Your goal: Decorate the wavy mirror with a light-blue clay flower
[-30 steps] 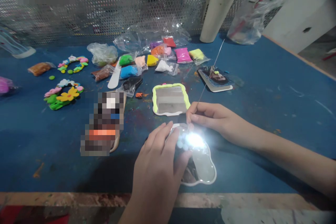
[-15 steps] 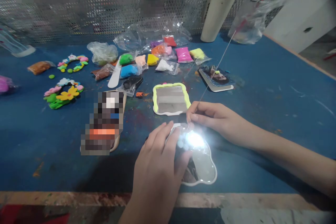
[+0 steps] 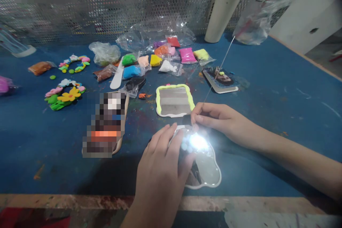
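A wavy white-rimmed mirror lies flat at the table's front, a bright glare on its glass. My left hand covers its left side, holding it with the thumb on the glass and the fingers curved near the top edge. Between the thumb and fingers of my right hand is a long thin metal rod, slanting up to the right. Its lower tip is lost in the glare over the mirror. Just beyond stands out a second mirror, lying flat, with yellow-green clay along its rim.
A phone lies to the left. Behind it are two flower-decorated clay rings, a white spatula and several bags of coloured clay. A dark-covered booklet-like object lies right, below a tall cup.
The rod's upper end has dipped slightly and shifted left. My right hand has moved very slightly; my left hand stays on the mirror.
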Motion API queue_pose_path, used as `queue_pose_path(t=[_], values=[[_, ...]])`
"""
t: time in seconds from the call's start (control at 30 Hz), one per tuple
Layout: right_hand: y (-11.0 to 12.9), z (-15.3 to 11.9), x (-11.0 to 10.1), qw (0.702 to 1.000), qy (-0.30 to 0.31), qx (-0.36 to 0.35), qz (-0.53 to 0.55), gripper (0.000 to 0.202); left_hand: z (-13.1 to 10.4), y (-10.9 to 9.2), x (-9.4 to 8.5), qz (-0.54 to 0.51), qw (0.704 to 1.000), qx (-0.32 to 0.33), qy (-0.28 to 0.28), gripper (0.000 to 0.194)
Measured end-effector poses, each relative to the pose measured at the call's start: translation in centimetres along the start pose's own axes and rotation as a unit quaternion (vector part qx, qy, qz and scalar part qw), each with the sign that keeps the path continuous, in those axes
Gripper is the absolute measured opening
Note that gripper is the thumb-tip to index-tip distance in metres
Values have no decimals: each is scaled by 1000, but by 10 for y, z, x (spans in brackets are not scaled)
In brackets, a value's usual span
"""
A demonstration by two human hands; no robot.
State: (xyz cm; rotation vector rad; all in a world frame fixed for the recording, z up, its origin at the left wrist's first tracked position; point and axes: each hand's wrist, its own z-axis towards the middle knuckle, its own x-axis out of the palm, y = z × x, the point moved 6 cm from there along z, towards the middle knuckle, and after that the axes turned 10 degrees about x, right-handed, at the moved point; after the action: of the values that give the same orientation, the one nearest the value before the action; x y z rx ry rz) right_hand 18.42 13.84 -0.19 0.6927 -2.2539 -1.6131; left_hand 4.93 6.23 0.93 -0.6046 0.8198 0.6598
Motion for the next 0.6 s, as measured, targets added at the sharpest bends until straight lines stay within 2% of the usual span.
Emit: queue_pose_path(t=[0.6], values=[[1, -1, 1, 1000, 2, 3, -10, 17, -1, 0, 0, -1, 1000, 1, 4, 36]])
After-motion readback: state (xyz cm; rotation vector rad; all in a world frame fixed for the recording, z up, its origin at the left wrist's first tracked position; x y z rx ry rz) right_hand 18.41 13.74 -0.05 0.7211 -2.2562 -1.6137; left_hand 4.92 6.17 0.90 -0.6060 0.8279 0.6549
